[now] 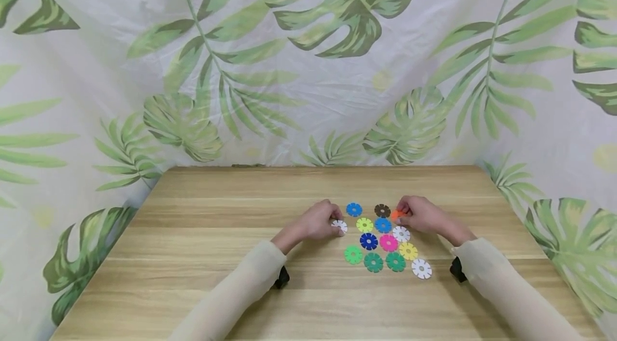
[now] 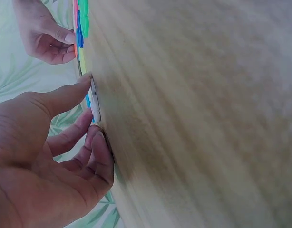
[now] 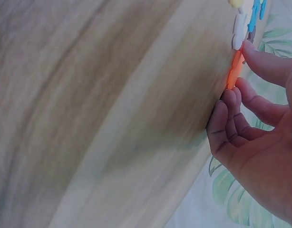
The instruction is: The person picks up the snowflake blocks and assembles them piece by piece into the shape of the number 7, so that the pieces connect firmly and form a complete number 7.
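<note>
Slotted plastic discs lie in a loose cluster on the wooden table. At the cluster's left edge my left hand (image 1: pixel 322 221) has thumb and fingers at opposite edges of a white disc (image 1: pixel 339 226), pinching it flat on the table. On the other side my right hand (image 1: pixel 422 214) pinches an orange disc (image 3: pixel 235 69) by its edges, partly covering it in the head view. Close to the right hand are a brown disc (image 1: pixel 382 211) and another white disc (image 1: pixel 401 234). A blue disc (image 1: pixel 354 209) lies just beyond the left hand.
More discs fill the middle and front of the cluster, among them a pink disc (image 1: pixel 388 243), a dark blue disc (image 1: pixel 368 241) and a light green disc (image 1: pixel 353 255). The wooden table (image 1: pixel 217 212) ends at a leaf-printed cloth (image 1: pixel 308 89) behind it.
</note>
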`<state>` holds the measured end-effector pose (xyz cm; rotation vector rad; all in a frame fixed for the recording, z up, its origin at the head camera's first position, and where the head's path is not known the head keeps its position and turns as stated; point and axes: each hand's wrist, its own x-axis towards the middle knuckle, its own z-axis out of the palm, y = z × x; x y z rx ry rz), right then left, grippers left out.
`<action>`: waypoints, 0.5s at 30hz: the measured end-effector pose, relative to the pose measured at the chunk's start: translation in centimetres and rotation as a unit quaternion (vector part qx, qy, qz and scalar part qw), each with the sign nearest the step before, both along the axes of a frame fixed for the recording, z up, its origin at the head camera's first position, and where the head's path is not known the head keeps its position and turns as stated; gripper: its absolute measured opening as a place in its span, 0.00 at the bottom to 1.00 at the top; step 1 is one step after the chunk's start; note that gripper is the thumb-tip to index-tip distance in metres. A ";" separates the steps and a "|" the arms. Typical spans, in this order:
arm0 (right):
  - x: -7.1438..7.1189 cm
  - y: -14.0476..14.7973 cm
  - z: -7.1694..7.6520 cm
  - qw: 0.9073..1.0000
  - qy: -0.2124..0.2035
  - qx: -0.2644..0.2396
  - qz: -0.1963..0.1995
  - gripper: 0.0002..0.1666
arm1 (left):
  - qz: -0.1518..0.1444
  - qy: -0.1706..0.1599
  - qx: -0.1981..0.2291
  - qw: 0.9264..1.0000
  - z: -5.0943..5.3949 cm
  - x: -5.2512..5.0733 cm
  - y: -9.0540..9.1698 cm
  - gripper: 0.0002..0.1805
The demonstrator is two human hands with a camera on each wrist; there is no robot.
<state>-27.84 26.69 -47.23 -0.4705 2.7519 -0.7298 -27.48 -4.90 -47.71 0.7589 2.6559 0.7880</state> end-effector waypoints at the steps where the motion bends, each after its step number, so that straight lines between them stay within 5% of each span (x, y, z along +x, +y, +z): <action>1: 0.0 0.0 0.0 1.000 0.000 -0.002 -0.001 0.17 | 0.002 -0.001 0.002 1.000 0.0 0.0 0.0 0.19; 15: -0.1 0.1 0.0 1.000 0.005 -0.007 -0.016 0.18 | 0.027 -0.026 0.025 0.999 0.4 0.1 0.3 0.17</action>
